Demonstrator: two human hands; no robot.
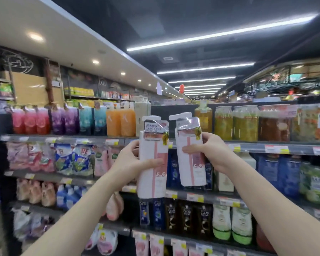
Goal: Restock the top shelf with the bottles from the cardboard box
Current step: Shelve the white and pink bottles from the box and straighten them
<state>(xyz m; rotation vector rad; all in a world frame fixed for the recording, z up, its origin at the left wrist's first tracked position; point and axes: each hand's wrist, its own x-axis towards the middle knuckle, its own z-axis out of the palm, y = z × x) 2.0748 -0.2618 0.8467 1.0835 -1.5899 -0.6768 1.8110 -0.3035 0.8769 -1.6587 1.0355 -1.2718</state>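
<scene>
- The top shelf runs across the aisle, lined with orange, purple and yellow bottles, with an open gap just behind the raised hands.
- The left bottle, white with a pink stripe and a pump top, stands upright in front of that gap, wrapped by the left hand.
- The right bottle, same kind, tilts slightly, gripped by the right hand.

"CLEAR" stood on the dark bottles on a lower shelf, and "S-G" on both white-and-pink pump bottles.
</scene>
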